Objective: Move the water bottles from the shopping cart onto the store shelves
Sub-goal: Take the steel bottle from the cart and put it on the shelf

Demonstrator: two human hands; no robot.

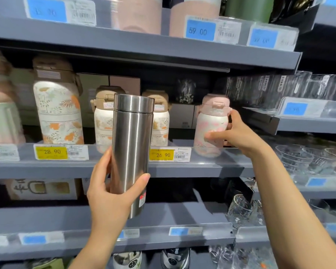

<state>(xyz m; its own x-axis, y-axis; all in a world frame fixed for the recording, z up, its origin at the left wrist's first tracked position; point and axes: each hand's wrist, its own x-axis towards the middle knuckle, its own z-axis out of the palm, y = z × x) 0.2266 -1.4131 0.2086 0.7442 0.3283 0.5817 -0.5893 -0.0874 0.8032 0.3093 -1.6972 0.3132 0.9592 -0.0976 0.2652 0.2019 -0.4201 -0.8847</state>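
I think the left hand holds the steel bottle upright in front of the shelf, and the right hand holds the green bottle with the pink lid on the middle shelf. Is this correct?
One detail is wrong. In the head view, the bottle gripped by the right hand is white with pink flowers, not green. The rest stands: the left hand holds the steel bottle upright before the middle shelf.
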